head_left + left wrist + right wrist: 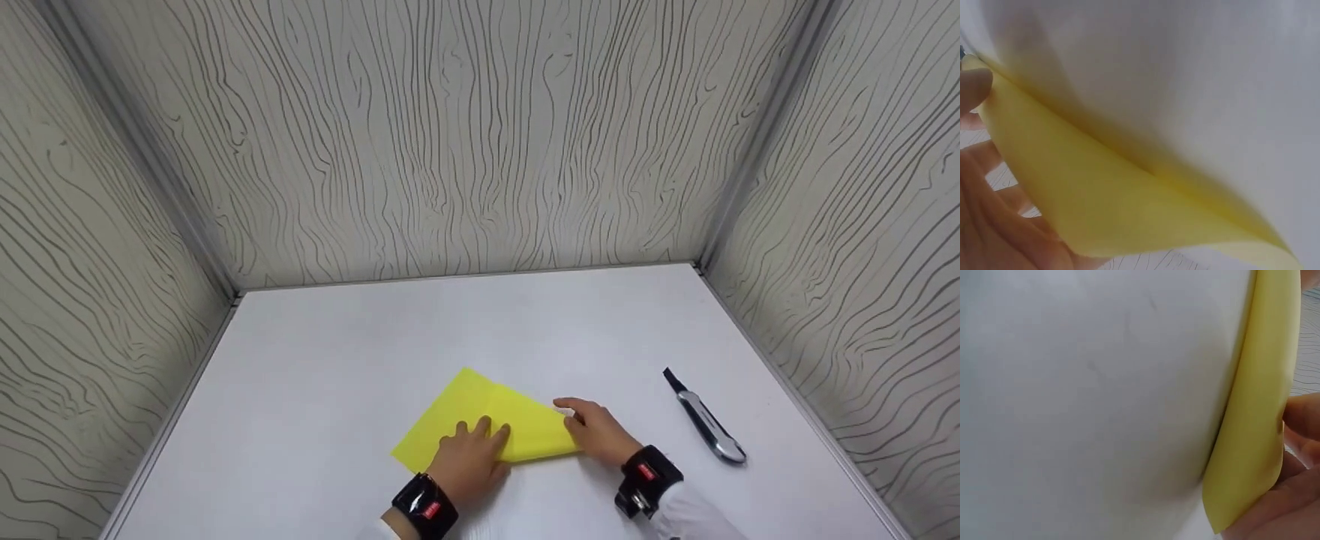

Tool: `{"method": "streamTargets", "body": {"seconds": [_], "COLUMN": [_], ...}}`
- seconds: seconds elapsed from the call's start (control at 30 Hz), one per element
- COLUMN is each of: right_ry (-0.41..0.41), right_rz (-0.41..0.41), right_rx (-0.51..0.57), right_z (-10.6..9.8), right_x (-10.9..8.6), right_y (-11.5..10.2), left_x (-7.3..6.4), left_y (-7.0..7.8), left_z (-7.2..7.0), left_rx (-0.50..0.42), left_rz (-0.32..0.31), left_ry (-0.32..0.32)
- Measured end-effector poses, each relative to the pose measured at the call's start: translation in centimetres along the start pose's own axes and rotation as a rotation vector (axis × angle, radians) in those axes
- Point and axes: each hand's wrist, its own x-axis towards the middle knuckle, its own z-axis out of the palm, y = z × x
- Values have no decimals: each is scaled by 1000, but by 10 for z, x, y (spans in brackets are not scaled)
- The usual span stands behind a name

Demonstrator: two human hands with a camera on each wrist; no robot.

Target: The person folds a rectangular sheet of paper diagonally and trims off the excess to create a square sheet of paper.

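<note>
A yellow sheet of paper (536, 421) lies folded over on the white table, its folded edge curving up toward the person. My left hand (466, 461) rests on the paper near its middle, fingers spread over it. In the left wrist view the thumb (974, 90) lies at the raised edge of the yellow paper (1084, 185). At the paper's right end, my right hand (598, 435) pinches the corner between thumb and fingers. The right wrist view shows the fold of the paper (1255, 416) standing off the table, with fingers (1303, 416) against it.
A utility knife (709, 424) with a grey and black handle lies to the right of the right hand. The white table (315, 360) is bordered by wood-grain panels (465, 135) at the back and both sides.
</note>
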Motion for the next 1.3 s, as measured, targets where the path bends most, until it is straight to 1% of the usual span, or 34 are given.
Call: {"method": "streamTargets", "body": {"seconds": [0.17,0.23,0.33,0.43,0.53,0.7,0.8,0.93,1.0,1.07,1.17,1.3], "right_ry": [14,15,20,25,27,19,49,103,109,91,50,-11], "right_rz": [26,52,73,59,7,-79,-114,-168,-199,-217,-219,-184], "right_rx": [67,101,159,177,139,16,-127,-382,-486,-568,-628,-647], "right_z": [-2,-4,-7,-9,-9,-8,-3,9,15,21,30,43], "right_x": [1,1,2,2,2,-2,-7,-17,-22,-26,-32,-40], "right_y": [5,6,8,11,14,11,3,-13,-22,-30,-41,-47], "left_x": [1,1,1,0,-1,-3,-4,-4,-4,-4,-3,-2], "left_y": [0,-1,-3,-4,-4,-1,-1,-1,-1,0,2,3], "left_z": [0,1,1,2,0,-4,-2,5,7,8,8,9], "left_rx": [43,67,99,123,138,149,187,232,233,231,230,245], "left_rz": [-1,5,15,21,30,43,52,55,49,44,37,25], "left_ry": [-41,-39,-20,-5,-4,2,20,39,40,38,34,30]}}
